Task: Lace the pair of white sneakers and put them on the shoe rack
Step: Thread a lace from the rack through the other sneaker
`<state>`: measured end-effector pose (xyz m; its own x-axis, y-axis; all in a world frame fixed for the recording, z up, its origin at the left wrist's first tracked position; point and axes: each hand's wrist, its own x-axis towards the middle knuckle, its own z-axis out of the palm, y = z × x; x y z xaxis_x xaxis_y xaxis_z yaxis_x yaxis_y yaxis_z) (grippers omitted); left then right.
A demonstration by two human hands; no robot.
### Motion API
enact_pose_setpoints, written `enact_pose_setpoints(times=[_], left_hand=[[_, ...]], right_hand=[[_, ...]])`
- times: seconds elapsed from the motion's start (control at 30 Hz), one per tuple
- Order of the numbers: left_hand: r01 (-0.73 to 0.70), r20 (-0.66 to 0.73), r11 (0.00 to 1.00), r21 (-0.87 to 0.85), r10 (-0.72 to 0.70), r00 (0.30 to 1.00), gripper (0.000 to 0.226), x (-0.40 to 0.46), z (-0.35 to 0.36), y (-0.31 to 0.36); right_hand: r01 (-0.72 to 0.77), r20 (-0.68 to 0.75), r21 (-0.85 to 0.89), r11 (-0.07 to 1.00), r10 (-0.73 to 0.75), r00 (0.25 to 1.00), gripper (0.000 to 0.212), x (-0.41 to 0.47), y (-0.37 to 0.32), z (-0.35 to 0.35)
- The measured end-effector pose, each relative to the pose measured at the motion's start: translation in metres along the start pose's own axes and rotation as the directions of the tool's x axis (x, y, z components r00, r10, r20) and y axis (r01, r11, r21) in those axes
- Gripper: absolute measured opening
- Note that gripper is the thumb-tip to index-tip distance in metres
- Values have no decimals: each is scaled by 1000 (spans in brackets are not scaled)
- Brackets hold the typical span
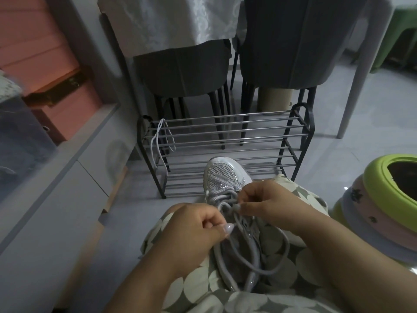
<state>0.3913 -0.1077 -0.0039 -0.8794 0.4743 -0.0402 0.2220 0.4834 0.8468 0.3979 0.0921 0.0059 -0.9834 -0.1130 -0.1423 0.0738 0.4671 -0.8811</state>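
Note:
A white sneaker (225, 171) with glittery trim lies on my lap, toe pointing at the shoe rack (228, 145). Its grey lace (252, 251) runs through the eyelets, and long loose ends loop over my patterned trousers. My left hand (198, 231) pinches one strand of the lace just left of the tongue. My right hand (264, 199) pinches another strand over the upper eyelets. A second, white lace (159, 143) hangs over the left end of the rack's top rails. The other sneaker is not in view.
Two grey chairs (185, 71) stand behind the rack under a table with a white cloth (169, 19). A white cabinet (56, 199) runs along the left. Stacked plastic stools (383, 199), green on top, stand at the right. A white table leg (354, 86) rises at the right.

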Motion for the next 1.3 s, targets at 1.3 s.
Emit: enact_pose_setpoints(times=[1.3], left_hand=[[74,-220,928,365,8,976,21,-16,6,1]], right_hand=[[133,79,-779,613,-115,990,23,-16,9,-15]])
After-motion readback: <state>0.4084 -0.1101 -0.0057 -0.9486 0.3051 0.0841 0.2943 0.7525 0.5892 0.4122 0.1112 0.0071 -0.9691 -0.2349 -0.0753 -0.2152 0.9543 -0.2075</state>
